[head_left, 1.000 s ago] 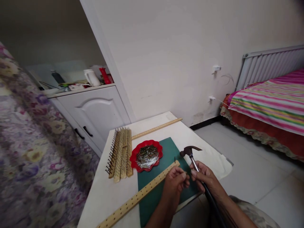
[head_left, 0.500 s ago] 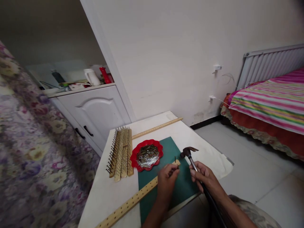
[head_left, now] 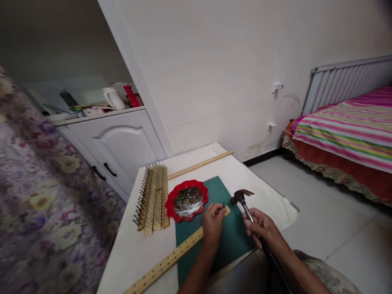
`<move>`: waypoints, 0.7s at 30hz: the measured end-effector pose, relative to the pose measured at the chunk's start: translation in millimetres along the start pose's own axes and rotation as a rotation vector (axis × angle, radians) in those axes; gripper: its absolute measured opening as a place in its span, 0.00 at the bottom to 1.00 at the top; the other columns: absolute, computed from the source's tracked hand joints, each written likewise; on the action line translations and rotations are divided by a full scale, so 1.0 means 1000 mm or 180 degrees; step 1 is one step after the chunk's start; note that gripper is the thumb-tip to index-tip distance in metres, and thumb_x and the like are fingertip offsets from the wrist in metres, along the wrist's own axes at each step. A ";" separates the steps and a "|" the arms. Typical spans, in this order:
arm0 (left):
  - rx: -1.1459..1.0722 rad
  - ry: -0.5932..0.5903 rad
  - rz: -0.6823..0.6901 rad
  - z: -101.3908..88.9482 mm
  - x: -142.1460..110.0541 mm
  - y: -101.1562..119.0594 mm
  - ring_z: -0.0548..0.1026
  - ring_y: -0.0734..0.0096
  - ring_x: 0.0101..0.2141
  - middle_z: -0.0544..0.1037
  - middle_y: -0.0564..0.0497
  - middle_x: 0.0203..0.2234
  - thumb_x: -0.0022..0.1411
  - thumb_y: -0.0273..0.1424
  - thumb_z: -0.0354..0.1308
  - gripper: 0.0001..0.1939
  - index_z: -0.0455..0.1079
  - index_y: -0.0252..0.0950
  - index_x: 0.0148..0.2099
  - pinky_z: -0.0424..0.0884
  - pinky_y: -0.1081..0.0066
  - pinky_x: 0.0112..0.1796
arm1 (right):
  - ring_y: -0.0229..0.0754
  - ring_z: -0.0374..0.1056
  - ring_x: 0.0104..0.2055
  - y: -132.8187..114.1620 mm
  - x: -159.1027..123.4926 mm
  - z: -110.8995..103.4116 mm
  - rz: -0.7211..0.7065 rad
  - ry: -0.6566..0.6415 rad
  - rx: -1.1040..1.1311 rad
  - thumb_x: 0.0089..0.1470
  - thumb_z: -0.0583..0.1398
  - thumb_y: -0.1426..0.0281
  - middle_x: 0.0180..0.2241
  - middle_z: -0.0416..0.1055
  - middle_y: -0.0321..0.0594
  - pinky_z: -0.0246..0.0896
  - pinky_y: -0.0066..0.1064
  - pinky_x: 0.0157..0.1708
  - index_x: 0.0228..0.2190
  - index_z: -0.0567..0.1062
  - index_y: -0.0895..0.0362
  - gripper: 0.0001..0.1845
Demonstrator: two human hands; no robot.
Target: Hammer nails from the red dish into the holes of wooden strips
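Observation:
My left hand (head_left: 212, 223) is closed in a pinch on a dark nail (head_left: 223, 203) at the far end of a wooden strip (head_left: 171, 258). The strip has two rows of dark holes, and my hand covers part of it. In my right hand (head_left: 260, 228) is a claw hammer (head_left: 241, 197), gripped along its shaft, its head raised to the right of the nail and apart from it. Beneath the strip's far part lies a green mat (head_left: 234, 237). A red scalloped dish (head_left: 205, 190) full of loose nails stands just beyond my left hand.
Several wooden strips with upright nails (head_left: 153, 200) stand side by side on the white table (head_left: 143, 261). Another strip (head_left: 200, 165) lies along the back. A floral curtain (head_left: 55, 212) hangs at left, before a cabinet (head_left: 119, 143). A bed (head_left: 346, 126) is at right.
My left hand has moved left and forward, away from the hammer, to the strip's far end, where it now pinches a nail. The right hand has tilted the hammer head slightly.

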State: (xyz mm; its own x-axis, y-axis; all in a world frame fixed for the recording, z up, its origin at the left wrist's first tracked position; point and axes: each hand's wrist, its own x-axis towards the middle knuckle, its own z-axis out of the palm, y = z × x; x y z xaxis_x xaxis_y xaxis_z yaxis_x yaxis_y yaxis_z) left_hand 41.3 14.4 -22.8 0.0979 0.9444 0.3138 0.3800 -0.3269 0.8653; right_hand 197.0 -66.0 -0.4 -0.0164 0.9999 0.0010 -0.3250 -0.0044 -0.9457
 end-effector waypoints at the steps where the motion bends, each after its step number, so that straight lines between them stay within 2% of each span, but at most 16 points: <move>1: 0.0047 -0.0016 0.0013 0.000 0.000 0.000 0.69 0.72 0.27 0.70 0.54 0.23 0.53 0.30 0.55 0.05 0.71 0.36 0.27 0.64 0.74 0.30 | 0.25 0.51 0.07 0.000 0.000 0.000 0.0000 -0.0007 0.0007 0.47 0.63 0.60 0.16 0.67 0.26 0.41 0.17 0.07 0.30 0.67 0.56 0.15; 12: 0.0566 -0.0094 0.0168 0.002 -0.001 0.001 0.68 0.73 0.27 0.69 0.55 0.23 0.55 0.30 0.52 0.08 0.70 0.36 0.27 0.61 0.74 0.29 | 0.25 0.54 0.08 0.000 -0.001 -0.002 0.0017 -0.0166 0.0121 0.52 0.59 0.58 0.17 0.67 0.28 0.41 0.18 0.08 0.32 0.67 0.58 0.15; 21: 0.0693 -0.0055 0.0098 0.003 -0.001 0.004 0.67 0.74 0.25 0.69 0.55 0.23 0.55 0.30 0.52 0.08 0.70 0.36 0.26 0.60 0.75 0.28 | 0.26 0.55 0.09 -0.001 0.002 0.003 0.0009 -0.0429 0.0178 0.52 0.58 0.58 0.17 0.68 0.29 0.42 0.19 0.10 0.36 0.68 0.58 0.16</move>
State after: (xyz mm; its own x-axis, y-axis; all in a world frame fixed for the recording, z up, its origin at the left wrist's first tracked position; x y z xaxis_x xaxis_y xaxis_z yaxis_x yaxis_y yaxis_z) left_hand 45.1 12.2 -20.8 0.1275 0.9352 0.3305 0.5660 -0.3422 0.7500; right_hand 194.9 -63.6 1.7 -0.1431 0.9887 0.0455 -0.3770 -0.0120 -0.9261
